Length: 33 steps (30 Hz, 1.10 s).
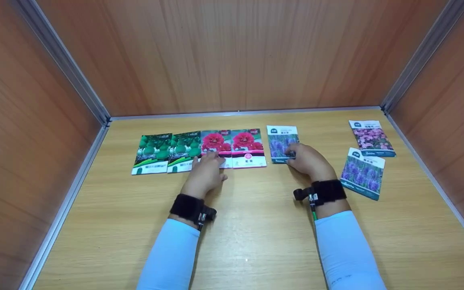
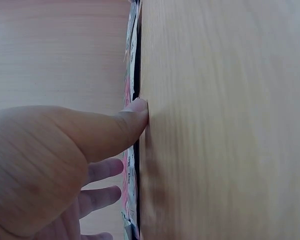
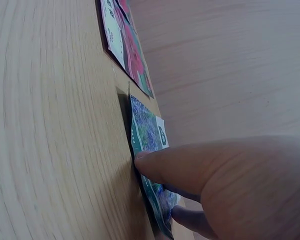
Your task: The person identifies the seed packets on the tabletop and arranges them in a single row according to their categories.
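Blue sleeves (image 1: 169,257) lie foremost, leading to the left hand (image 1: 206,172), extended and gripping nothing left of the rightmost red-flower packet (image 1: 249,141), and the right hand (image 1: 311,161), pinching the purple-flower packet (image 1: 278,143) just right of it, apparently an alignment step next calling for a leftward slide.

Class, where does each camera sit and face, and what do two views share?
Head: on the head, looking forward and down at the packets; left hand, right hand and blue sleeves show.
Left wrist: worn there, facing the left hand and nearby packet edges.
Right wrist: worn there, facing the right hand touching a purple-flower packet.
Shared: head and right wrist both show that packet.
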Motion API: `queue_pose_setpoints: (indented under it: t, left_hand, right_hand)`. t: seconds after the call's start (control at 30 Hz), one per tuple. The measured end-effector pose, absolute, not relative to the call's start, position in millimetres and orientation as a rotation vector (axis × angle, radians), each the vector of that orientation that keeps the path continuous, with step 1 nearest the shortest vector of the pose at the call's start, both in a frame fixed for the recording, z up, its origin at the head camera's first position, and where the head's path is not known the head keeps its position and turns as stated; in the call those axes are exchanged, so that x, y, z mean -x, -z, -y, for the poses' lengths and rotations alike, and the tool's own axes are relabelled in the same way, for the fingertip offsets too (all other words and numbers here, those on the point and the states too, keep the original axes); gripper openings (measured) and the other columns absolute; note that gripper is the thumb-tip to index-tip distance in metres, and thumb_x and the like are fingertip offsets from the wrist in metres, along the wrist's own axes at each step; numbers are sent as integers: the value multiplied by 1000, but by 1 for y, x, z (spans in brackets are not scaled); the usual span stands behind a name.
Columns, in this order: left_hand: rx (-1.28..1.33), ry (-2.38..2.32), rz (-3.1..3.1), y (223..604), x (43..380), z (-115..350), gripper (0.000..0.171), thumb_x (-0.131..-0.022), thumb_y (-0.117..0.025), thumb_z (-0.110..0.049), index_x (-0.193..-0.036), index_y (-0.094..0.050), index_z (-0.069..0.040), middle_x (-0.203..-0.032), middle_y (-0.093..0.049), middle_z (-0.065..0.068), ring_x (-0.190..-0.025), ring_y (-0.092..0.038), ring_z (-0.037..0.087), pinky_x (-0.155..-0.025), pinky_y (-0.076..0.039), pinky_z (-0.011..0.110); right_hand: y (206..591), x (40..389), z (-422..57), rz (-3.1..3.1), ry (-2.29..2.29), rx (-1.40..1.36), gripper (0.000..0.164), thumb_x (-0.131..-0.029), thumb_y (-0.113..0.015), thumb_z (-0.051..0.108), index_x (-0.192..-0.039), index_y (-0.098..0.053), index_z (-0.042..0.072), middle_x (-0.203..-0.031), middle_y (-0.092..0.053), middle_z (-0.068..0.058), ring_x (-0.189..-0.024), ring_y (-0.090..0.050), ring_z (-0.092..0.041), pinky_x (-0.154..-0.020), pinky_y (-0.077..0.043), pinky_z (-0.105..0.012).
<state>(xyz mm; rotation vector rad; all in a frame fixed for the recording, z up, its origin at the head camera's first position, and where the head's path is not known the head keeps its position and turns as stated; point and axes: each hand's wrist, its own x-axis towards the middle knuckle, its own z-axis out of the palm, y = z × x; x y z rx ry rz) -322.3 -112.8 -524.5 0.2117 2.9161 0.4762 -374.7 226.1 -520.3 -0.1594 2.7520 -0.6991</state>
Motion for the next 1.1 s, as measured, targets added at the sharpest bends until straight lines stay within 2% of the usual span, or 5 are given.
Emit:
queue_pose_setpoints:
  t: [0.6,1.1]
  left_hand:
    - [-204,-510,-2907,525,322,113,59,-108,-81,-30,-163,-63,-17,-182,-43,13,-174,-32,35,-144,-14,69]
    - [-164,-511,-2902,524,322,110,59,-107,-81,-27,-163,-64,-17,-183,-44,11,-175,-32,34,-144,-13,69]
  right_hand:
    - [521,376,-215,-2712,692,200,45,-116,-62,19,-162,-65,17,-187,-35,-12,-176,-27,-40,-142,-25,-64]
    - [519,373,-214,-2753,674,299,41,-113,-71,21,-153,-72,15,-184,-41,-13,-174,-32,-42,-141,-30,-64]
